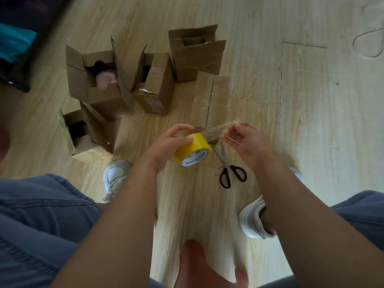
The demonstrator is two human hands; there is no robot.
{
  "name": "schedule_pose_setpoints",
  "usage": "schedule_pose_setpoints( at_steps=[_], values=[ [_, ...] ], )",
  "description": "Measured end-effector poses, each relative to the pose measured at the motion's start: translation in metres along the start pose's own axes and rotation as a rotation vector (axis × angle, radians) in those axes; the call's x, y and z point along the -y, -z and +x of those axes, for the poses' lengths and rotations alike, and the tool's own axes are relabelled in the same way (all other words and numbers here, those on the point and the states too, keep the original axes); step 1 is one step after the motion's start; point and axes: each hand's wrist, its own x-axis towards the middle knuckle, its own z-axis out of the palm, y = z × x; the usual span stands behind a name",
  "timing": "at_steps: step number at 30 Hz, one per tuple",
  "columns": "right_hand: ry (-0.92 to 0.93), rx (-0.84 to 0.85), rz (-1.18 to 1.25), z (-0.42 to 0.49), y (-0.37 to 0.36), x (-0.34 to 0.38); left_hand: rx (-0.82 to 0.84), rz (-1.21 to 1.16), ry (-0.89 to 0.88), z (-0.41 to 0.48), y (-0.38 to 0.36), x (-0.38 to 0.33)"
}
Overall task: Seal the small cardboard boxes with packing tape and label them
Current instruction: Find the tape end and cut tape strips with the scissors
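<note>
My left hand grips a yellow roll of packing tape above the wooden floor. My right hand pinches the free end of the tape strip, stretched a short way out from the roll. Beyond the hands stands a small cardboard box with its top flaps closed. Several open cardboard boxes sit further back and left: one holds a pink item, one stands beside it, one is at the back, and one is at the near left.
Black-handled scissors lie on the floor just under my right hand. My two white shoes rest on the floor near the hands. A thin cord loops at the far right. A dark object fills the upper left.
</note>
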Motion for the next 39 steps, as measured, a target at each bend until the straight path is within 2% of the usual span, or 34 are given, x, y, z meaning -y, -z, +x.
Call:
schedule_pose_setpoints(
  at_steps=[4, 10, 19, 24, 29, 31, 34, 39],
  values=[
    [0.045, 0.021, -0.073, 0.000, -0.001, -0.001, 0.045, 0.089, 0.013, -0.004, -0.002, -0.006],
    [0.084, -0.002, -0.124, -0.003, -0.002, -0.004, -0.105, 0.131, -0.022, -0.003, -0.011, -0.007],
    [0.024, -0.142, -0.361, 0.000, 0.004, -0.001, -0.170, 0.131, -0.034, -0.001, -0.009, -0.002],
    [0.033, 0.042, -0.674, -0.008, -0.008, -0.013, -0.214, 0.085, -0.086, 0.001, -0.012, -0.004],
    [0.031, 0.282, -0.739, -0.010, -0.019, -0.019, -0.217, 0.044, -0.108, 0.002, -0.012, -0.005],
    [0.043, 0.309, -0.763, -0.010, -0.021, -0.019, -0.209, 0.024, -0.111, 0.002, -0.012, -0.006],
    [0.107, 0.260, -0.804, -0.011, -0.023, -0.021, -0.196, -0.001, -0.115, 0.003, -0.013, -0.006],
    [0.191, 0.247, -0.759, -0.009, -0.019, -0.024, -0.168, -0.026, -0.120, 0.003, -0.014, -0.006]
  ],
)
